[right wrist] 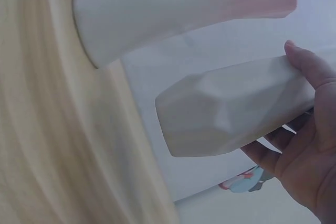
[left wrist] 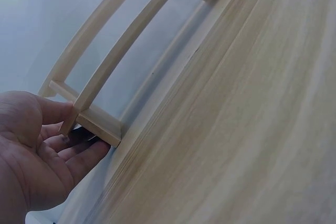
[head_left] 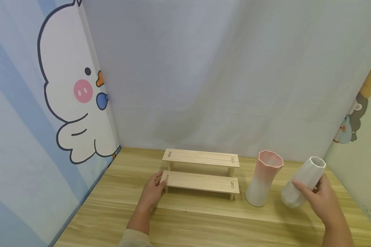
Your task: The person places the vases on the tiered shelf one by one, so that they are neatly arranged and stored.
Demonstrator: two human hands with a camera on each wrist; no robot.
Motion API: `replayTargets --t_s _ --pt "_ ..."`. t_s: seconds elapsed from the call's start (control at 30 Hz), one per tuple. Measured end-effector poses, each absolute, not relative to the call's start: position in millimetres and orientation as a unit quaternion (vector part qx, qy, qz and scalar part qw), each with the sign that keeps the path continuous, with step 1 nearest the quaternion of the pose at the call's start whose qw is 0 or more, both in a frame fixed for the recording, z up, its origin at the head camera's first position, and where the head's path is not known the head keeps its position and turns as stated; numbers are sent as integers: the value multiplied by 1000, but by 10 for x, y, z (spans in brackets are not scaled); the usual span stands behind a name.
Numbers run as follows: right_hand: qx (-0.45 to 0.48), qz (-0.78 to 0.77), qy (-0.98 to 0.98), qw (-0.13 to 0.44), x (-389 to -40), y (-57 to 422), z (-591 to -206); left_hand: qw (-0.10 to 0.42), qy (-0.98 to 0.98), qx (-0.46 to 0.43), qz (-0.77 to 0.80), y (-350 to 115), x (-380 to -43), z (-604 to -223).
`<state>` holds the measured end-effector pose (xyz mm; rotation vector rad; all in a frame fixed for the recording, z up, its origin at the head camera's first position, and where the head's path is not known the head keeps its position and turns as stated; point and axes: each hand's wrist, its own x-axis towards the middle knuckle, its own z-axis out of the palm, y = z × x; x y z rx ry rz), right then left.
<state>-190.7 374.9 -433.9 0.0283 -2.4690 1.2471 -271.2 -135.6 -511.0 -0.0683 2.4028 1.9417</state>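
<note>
My left hand (head_left: 152, 192) grips the left end of the front low wooden shelf (head_left: 201, 181), thumb at its top board and fingers around its end. In the left wrist view, the hand (left wrist: 37, 153) is at the shelf's leg (left wrist: 100, 124). My right hand (head_left: 323, 199) holds a white faceted vase (head_left: 301, 181), tilted with its mouth up to the right. The right wrist view shows that vase's base (right wrist: 178, 124) off the table. Left of it, a pink-and-white vase (head_left: 262, 181) stands upright on the table, apart from the held one.
A second low wooden shelf (head_left: 201, 157) stands right behind the front one. The wood-grain table (head_left: 204, 226) meets a pale grey backdrop (head_left: 204, 75) at the back. Printed side panels (head_left: 15, 137) border it left and right.
</note>
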Motion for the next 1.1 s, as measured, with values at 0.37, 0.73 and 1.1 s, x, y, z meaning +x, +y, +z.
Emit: replayTargets --t_s 0.37,0.73,1.1 --pt "39 439 -868 228 -1757 3740 -4065 30 770 -18 637 -1351 -2693 -5089" --pt "9 404 -883 238 -1578 3638 -3789 30 762 -11 647 -1357 -2693 -5087" --pt "11 403 -881 248 -1445 3478 -3666 25 763 -23 645 -1346 -2715 -5091"
